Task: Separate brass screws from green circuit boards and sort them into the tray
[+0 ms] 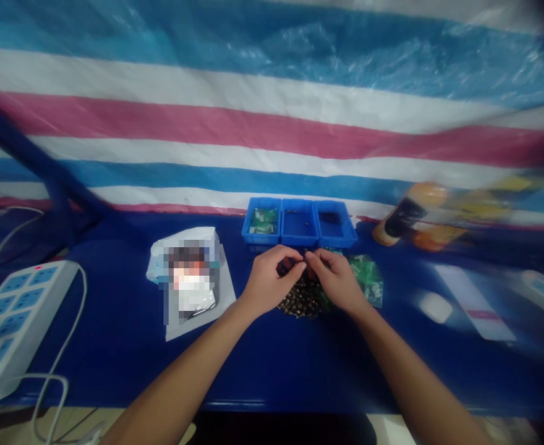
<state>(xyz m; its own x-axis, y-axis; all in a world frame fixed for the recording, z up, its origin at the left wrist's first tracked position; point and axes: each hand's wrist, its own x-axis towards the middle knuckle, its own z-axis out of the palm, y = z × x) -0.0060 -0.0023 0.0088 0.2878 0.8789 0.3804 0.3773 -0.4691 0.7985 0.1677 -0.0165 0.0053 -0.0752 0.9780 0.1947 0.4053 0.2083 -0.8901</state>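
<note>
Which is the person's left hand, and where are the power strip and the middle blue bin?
Left hand (269, 284), head view, on its back.
Power strip (19, 312), head view, on its top face.
Middle blue bin (298, 233), head view, on its front wall.

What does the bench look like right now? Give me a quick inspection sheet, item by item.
surface: blue bench top, with items spread along it.
job's things: pile of small dark parts under the hands; green printed packet beside it; three blue trays side by side behind, holding green packets, small dark parts and dark pieces, from left to right in view.
grippers: none; left hand and right hand meet at the fingertips above the pile; anything held is too small to tell.
clutter: pixelated packet on white sheet; blurred tilted bottle.
cables: white cable at power strip.
surroundings: striped plastic sheet; dark blue frame bar.
</note>
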